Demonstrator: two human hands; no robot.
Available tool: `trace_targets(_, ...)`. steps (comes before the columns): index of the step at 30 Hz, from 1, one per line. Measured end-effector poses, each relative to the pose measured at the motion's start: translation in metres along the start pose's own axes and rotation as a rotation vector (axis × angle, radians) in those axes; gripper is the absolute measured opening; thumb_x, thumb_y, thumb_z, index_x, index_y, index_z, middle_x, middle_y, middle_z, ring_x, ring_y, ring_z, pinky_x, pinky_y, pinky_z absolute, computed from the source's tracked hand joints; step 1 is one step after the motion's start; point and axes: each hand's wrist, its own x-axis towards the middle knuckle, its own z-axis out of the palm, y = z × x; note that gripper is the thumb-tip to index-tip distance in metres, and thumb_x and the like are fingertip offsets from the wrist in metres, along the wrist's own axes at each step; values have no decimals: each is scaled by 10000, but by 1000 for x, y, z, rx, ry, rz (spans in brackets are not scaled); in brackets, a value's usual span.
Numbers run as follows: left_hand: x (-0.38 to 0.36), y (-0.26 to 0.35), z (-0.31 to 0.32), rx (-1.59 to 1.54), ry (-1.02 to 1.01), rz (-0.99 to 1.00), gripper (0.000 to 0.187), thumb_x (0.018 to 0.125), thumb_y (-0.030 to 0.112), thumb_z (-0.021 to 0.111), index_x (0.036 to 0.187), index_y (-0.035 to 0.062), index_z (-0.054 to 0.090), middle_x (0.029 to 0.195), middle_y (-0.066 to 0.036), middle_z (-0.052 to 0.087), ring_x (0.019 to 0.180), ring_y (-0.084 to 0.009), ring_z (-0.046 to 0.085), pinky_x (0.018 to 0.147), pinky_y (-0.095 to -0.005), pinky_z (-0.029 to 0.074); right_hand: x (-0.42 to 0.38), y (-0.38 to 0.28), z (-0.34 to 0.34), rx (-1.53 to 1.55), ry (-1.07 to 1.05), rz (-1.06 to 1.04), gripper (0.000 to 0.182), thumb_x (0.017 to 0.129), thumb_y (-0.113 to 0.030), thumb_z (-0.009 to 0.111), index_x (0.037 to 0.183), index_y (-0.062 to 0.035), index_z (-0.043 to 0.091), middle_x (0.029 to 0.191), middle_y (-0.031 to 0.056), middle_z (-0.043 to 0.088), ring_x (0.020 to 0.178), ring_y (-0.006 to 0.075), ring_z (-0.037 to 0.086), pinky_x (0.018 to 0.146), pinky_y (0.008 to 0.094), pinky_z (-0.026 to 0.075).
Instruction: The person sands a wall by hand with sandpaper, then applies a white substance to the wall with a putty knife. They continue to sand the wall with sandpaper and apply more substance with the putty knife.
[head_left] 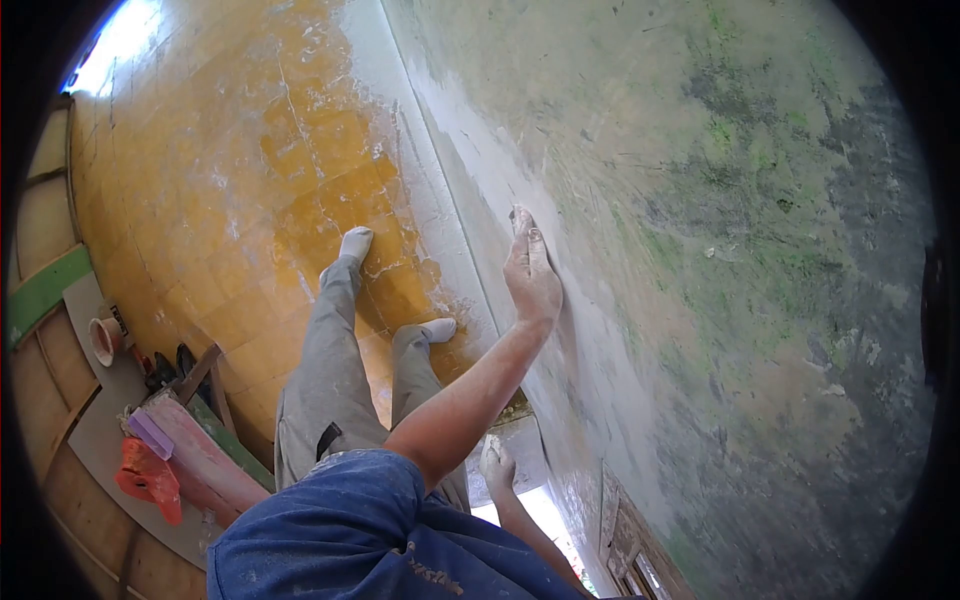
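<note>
My left hand point(530, 275), whitened with dust, is held up against the wall point(650, 250), which has a smeared white band of plaster low along it. Its fingers are bent together and the thumb is pressed to them; I cannot tell what is in that grip. Lower in the view, my right hand point(497, 467) is a closed, white-coated fist. A flat pale grey surface point(522, 442) shows just beside this fist, and what the fingers enclose is hidden.
Yellow floor tiles point(220, 170), cracked and dusty, lie under my feet. At left are a reddish plank point(205, 455), an orange-red plastic bag point(150, 475), a purple block point(150, 433) and a clay-coloured pot point(105, 340). A wooden frame point(635, 540) stands at the bottom right.
</note>
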Motion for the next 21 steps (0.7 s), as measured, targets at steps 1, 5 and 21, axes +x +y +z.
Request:
trace_targets(1, -3, 3, 2, 7, -9, 10, 453, 973, 106, 325, 1378, -85, 256, 1465, -204, 240, 1365, -246, 215, 1113, -301, 157, 1, 3, 2, 0, 0, 1, 351, 835, -215, 491, 1056, 22, 624, 937, 255, 639, 903, 332, 626, 812, 388, 468)
trace_targets(5, -13, 18, 6, 48, -57, 43, 450, 971, 103, 332, 1374, -86, 266, 1459, -206, 254, 1359, -245, 233, 1110, -297, 169, -2, -5, 0, 60, -27, 31, 346, 838, -194, 489, 1074, 22, 619, 964, 241, 644, 926, 309, 623, 828, 373, 462)
trace_targets(21, 47, 26, 3, -42, -36, -35, 436, 964, 90, 357, 1359, -89, 306, 1437, -214, 313, 1336, -239, 306, 1097, -282, 220, -4, -2, 4, 55, -20, 43, 313, 862, -181, 508, 1066, 26, 623, 913, 204, 662, 885, 258, 640, 779, 358, 483)
